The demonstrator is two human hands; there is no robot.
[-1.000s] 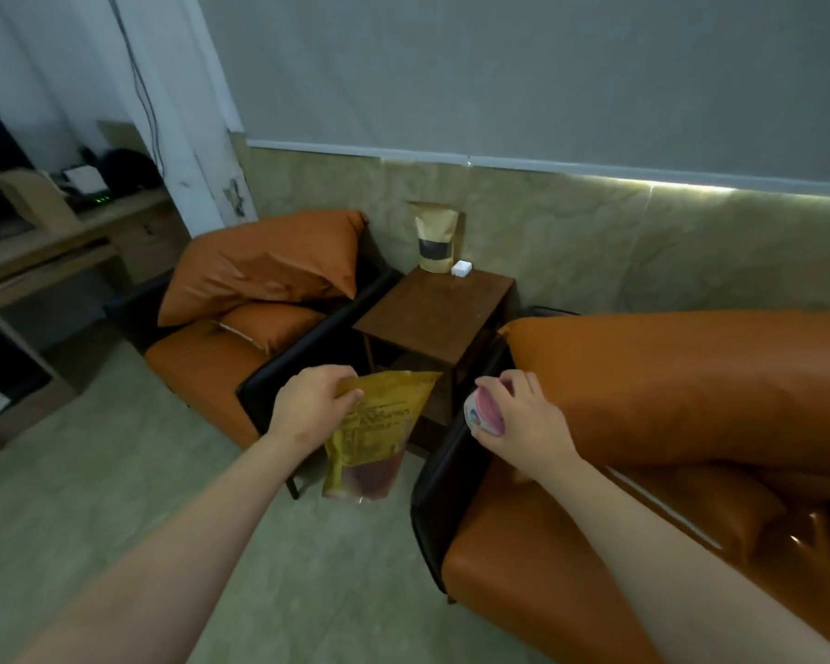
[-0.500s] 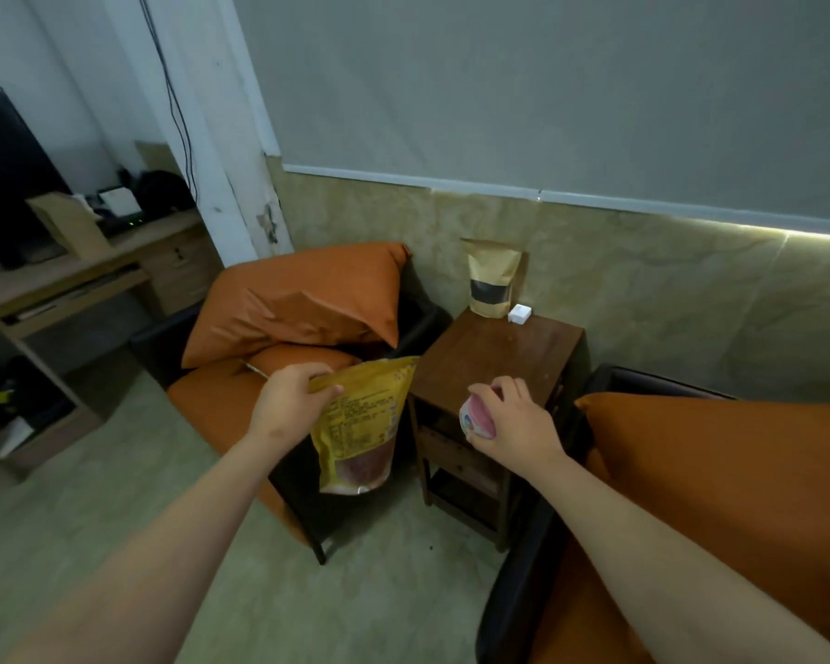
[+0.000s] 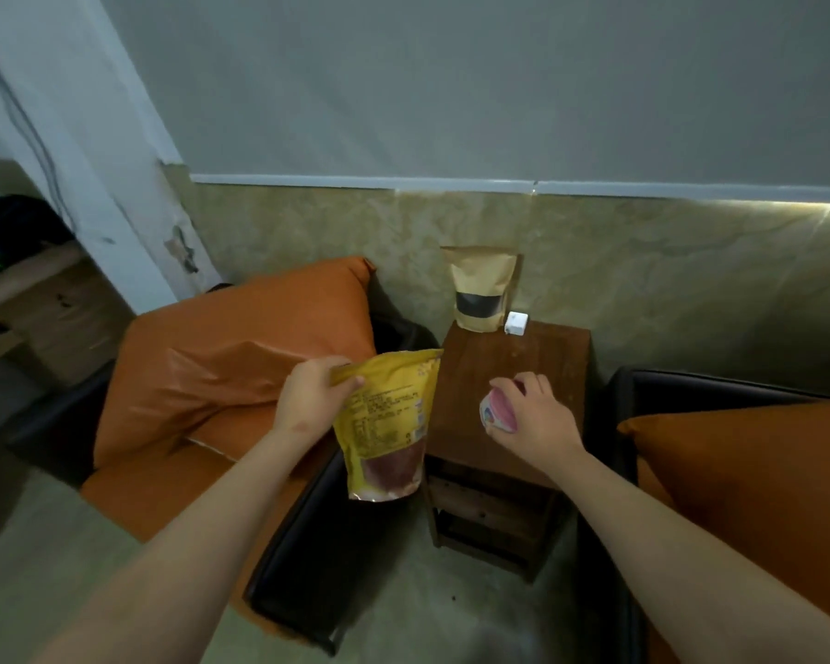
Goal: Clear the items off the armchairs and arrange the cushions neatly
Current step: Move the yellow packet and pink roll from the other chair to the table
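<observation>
Between the two orange armchairs sits the wooden side table [image 3: 537,371], and both hands hover over it, left hand [image 3: 310,400] pinching the yellow pouch [image 3: 389,424] by its top, right hand [image 3: 537,416] wrapped around a pink packet [image 3: 499,414], apparently ready to set down.

Legible text: none.

Yellow pouch [image 3: 388,419], held at its top corner in the left hand [image 3: 310,400]: block of small dark print on the upper face, too blurred to read; small coloured mark at its right edge, unreadable.

Pink-and-white packet [image 3: 498,414], in the right hand [image 3: 537,421]: a small blue and red mark near its left end, unreadable.

Brown paper pouch [image 3: 481,289], at the back edge of the bench [image 3: 547,366]: plain dark band, no lettering discernible.

Small white box [image 3: 516,323], back edge of the bench: unmarked as far as can be told.
</observation>
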